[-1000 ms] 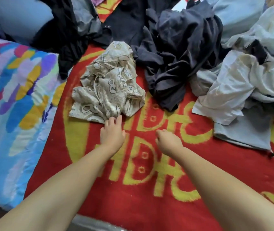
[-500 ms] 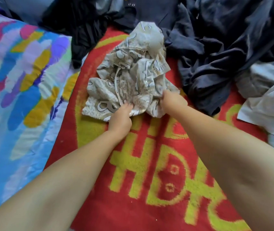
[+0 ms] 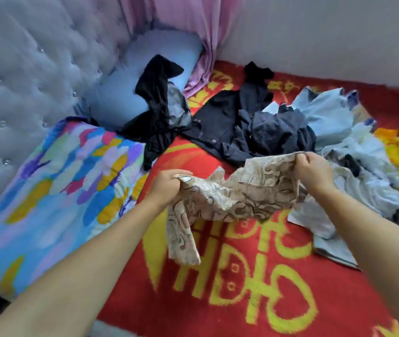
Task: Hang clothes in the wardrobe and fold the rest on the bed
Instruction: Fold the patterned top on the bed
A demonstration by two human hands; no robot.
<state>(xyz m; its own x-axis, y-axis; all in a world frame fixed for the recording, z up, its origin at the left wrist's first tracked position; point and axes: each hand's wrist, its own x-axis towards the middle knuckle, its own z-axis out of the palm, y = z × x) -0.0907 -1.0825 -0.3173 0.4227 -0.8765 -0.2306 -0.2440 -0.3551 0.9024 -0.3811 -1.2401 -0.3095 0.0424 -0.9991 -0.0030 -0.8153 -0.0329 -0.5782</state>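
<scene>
At frame centre, above the red bed (image 3: 230, 300): patterned beige garment (image 3: 237, 193), stretched left to right, one end drooping lower left.
Right hand (image 3: 313, 170), higher and further up the frame, pinches the upper edge; left hand (image 3: 169, 187) grips the bunched left end. Unsorted clothes pile (image 3: 278, 130) lies behind, upper right.

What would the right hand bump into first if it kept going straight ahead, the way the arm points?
Probably the dark navy clothes pile. The right hand, gripping the beige patterned garment, points up and slightly leftward toward that heap. Depth is unclear, so it might pass above it.
</scene>
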